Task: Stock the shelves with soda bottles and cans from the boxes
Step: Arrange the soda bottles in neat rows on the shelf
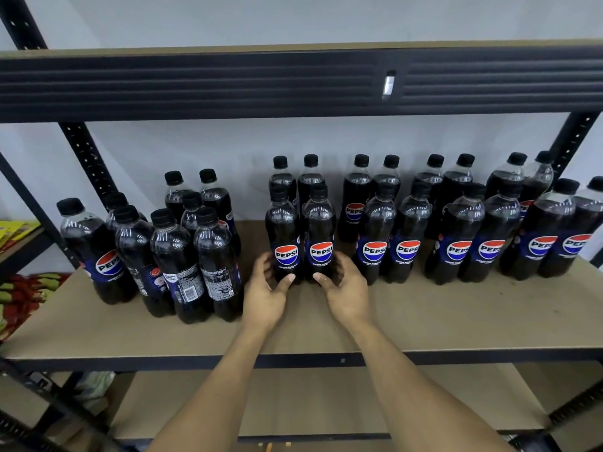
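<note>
Head camera view, looking forward and down: we saw a tan shelf board (424, 314) on a dark metal rack (88, 158), lined with black-capped Pepsi bottles of dark soda. At the middle, two bottles stood upright side by side, touching, labels facing us. The person's left hand (265, 290) curled round the base of the left bottle (283, 230), thumb across its front and fingers round its far side. The right hand (346, 290) gripped the base of the right bottle (319, 230) the same way. Both bottles rested on the board, with two more directly behind them. To the left we saw a loose cluster of bottles (182, 256), several turned with their labels sideways or backward. To the right, tidy paired bottles (456, 243) ran toward the rack's far post. A dark beam (228, 83) crossed above, a lower shelf (326, 402) lay beneath, and colourful packets (19, 288) showed at far left.
</note>
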Demonstrator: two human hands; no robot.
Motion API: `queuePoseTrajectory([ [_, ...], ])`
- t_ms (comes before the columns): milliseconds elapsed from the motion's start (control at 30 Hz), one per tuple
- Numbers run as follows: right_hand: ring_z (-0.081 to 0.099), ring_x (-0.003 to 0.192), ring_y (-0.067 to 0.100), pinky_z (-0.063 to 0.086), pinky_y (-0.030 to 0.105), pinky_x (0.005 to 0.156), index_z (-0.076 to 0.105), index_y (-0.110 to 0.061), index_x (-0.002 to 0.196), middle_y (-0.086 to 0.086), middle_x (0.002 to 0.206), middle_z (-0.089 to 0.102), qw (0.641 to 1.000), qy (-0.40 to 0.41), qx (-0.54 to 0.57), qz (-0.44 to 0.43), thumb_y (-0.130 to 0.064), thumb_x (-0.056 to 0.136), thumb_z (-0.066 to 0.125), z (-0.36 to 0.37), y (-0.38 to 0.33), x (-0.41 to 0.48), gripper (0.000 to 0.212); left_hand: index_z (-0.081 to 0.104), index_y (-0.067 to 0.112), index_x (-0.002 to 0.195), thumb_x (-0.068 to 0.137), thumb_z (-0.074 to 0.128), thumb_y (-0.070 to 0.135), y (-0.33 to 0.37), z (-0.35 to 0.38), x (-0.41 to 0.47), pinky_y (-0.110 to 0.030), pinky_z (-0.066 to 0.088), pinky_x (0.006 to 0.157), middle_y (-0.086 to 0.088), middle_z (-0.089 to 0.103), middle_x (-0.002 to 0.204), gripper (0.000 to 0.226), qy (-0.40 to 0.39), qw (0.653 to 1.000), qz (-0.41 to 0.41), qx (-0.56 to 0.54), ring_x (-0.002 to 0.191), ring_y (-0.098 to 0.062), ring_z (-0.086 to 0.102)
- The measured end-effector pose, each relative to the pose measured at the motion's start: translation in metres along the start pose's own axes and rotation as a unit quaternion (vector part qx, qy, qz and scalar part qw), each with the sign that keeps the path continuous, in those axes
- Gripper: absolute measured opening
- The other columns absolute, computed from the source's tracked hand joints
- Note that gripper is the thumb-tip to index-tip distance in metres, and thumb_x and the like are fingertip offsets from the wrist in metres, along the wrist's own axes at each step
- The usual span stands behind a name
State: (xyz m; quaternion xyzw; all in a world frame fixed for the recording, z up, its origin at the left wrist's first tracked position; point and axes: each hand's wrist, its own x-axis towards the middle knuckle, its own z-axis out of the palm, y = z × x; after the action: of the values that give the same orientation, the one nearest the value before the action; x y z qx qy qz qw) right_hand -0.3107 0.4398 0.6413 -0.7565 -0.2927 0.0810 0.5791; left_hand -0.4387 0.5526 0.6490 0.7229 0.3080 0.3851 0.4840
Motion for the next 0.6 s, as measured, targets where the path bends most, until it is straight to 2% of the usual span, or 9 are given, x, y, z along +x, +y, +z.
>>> queuePoseTrajectory([
  [233, 0.063, 0.116, 0.005, 0.053, 0.035, 0.103, 0.057, -0.024, 0.136, -0.011, 0.126, 0.067, 1.0, 0.024, 0.011, -0.008, -0.028, 0.079, 0.086, -0.0009, -0.0005, -0.0001, 0.064, 0.042, 0.016, 0.147, 0.089, 0.076, 0.014, 0.0006, 0.0009, -0.0002, -0.025, 0.041, 0.105, 0.005, 0.057, 0.132, 0.068, -0.006, 1.0, -0.012, 0.012, 0.124, -0.012, 0.053],
  [467, 0.063, 0.114, 0.003, 0.051, 0.025, 0.101, 0.058, -0.022, 0.137, -0.011, 0.126, 0.067, 1.0, 0.026, 0.008, -0.013, -0.026, 0.079, 0.087, -0.0033, -0.0048, -0.0025, 0.065, 0.047, 0.016, 0.146, 0.089, 0.076, 0.017, -0.0014, 0.0027, -0.0007, -0.033, 0.045, 0.108, -0.001, 0.062, 0.135, 0.064, 0.009, 0.999, -0.001, 0.038, 0.126, -0.014, 0.057],
  [600, 0.062, 0.114, 0.002, 0.049, 0.02, 0.099, 0.058, -0.022, 0.137, -0.011, 0.126, 0.067, 1.0, 0.024, 0.004, -0.015, -0.026, 0.078, 0.087, -0.0046, -0.006, -0.0036, 0.066, 0.047, 0.015, 0.145, 0.089, 0.075, 0.017, -0.0014, 0.0031, -0.0016, -0.027, 0.044, 0.105, -0.001, 0.062, 0.134, 0.063, 0.013, 0.999, 0.0, 0.044, 0.125, -0.013, 0.057],
])
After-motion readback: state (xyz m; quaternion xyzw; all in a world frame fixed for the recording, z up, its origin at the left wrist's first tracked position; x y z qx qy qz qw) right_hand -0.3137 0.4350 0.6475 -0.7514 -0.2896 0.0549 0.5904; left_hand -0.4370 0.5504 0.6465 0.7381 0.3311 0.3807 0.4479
